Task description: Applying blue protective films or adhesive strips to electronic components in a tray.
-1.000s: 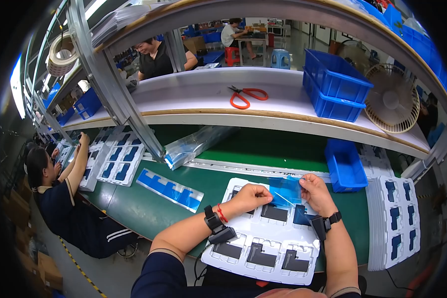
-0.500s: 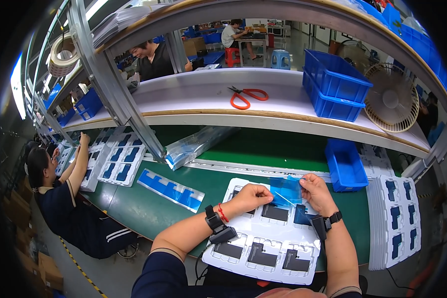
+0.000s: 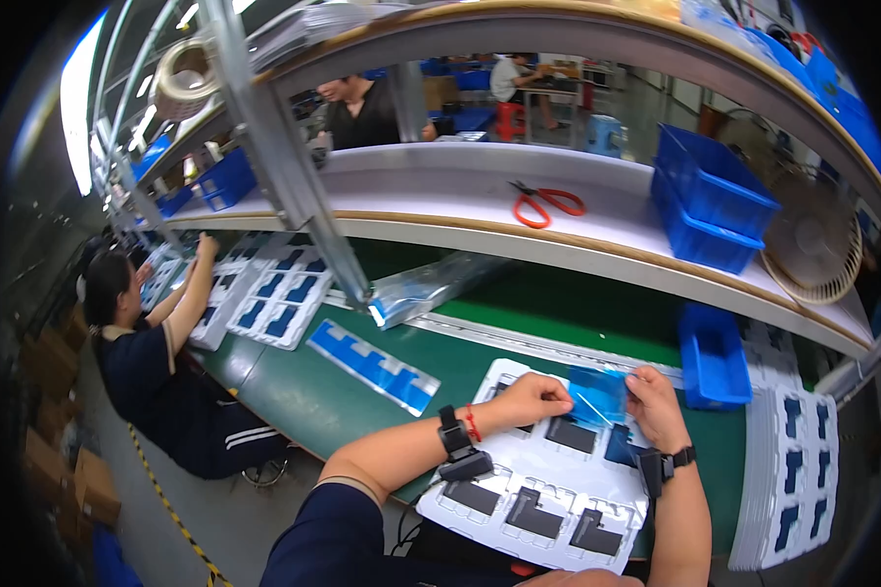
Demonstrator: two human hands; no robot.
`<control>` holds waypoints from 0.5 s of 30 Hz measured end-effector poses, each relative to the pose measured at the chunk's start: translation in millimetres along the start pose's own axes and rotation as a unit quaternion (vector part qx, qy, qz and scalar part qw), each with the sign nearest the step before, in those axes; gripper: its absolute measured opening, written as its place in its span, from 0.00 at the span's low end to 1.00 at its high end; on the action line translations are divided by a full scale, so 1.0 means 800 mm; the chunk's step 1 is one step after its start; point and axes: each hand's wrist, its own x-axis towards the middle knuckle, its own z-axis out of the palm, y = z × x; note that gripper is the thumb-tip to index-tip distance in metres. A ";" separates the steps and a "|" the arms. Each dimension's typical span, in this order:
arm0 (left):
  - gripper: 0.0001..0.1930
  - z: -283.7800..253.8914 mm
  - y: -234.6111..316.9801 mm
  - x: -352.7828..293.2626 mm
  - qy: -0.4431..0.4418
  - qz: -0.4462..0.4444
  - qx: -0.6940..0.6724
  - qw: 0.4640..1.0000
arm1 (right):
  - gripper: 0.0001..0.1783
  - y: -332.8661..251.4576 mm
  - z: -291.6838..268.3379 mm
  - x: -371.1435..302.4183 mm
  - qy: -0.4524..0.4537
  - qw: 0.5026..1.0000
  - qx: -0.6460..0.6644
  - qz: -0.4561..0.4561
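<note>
A sheet of translucent blue film [image 3: 595, 388] is stretched between my hands above the white plastic tray [image 3: 504, 479]. My left hand [image 3: 538, 401] is closed in a pinch at the film's left edge. At the opposite edge, my right hand [image 3: 659, 409] grips the film between thumb and fingers. A thin white strip shows across the film's lower part. Flat black L-shaped pieces [image 3: 533, 519] lie in the tray's pockets. One piece beside my right wrist has a blue face [image 3: 621, 445]. What sits under the film and my left hand is partly hidden.
A cut blue film strip [image 3: 372, 367] lies left on the green table, with a clear plastic roll [image 3: 440, 286] behind. Stacked trays [image 3: 783, 479] and a blue bin [image 3: 715, 357] stand right. Red-handled scissors [image 3: 548, 205] rest on the shelf. A co-worker [image 3: 142, 362] sits at left.
The whole view has shifted, so the scene sits further right and slightly lower. My hands still hold the blue film over the tray, in nearly the same pose.
</note>
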 end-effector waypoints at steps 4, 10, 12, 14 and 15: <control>0.05 0.004 0.004 0.004 0.018 0.002 -0.012 1.000 | 0.04 -0.003 -0.006 -0.003 -0.025 1.000 0.009 0.002; 0.06 0.001 0.006 0.000 -0.003 -0.027 0.004 1.000 | 0.03 -0.001 -0.003 0.001 -0.021 1.000 0.008 0.000; 0.06 0.000 0.006 0.000 -0.004 -0.028 -0.001 1.000 | 0.03 0.000 -0.004 0.002 -0.021 1.000 0.005 0.000; 0.06 -0.001 0.005 -0.001 -0.004 -0.029 -0.008 1.000 | 0.03 -0.001 -0.003 0.002 -0.022 1.000 0.002 0.001; 0.06 -0.002 0.005 -0.002 -0.002 -0.024 -0.008 1.000 | 0.03 -0.001 -0.001 0.002 -0.028 1.000 0.005 0.002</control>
